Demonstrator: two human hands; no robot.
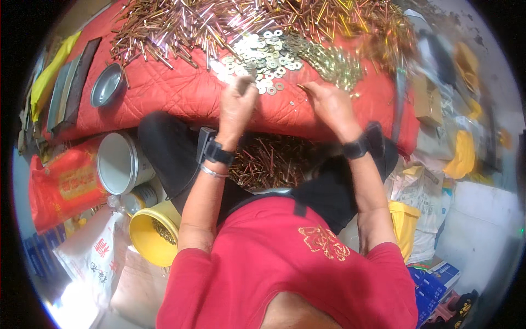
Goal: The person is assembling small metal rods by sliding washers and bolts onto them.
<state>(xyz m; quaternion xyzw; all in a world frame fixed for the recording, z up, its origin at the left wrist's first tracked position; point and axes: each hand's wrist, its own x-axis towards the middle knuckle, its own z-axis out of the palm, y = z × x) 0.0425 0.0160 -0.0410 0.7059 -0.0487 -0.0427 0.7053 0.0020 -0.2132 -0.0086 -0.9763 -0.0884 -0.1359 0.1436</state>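
My left hand is closed at the near edge of a pile of flat metal washers. What its fingers hold, if anything, is too blurred to make out. To its right, my right hand pinches a small brass-coloured metal piece between thumb and fingers. Both hands are just above a red quilted cloth. Beyond them lies a broad heap of long golden bolts. A pile of shiny yellowish metal parts, partly blurred, is beside the washers.
A metal bowl stands on the cloth at the left. More long bolts lie below the cloth's edge, between my legs. A white bucket and a yellow bucket are at my left. A cardboard box is at the right.
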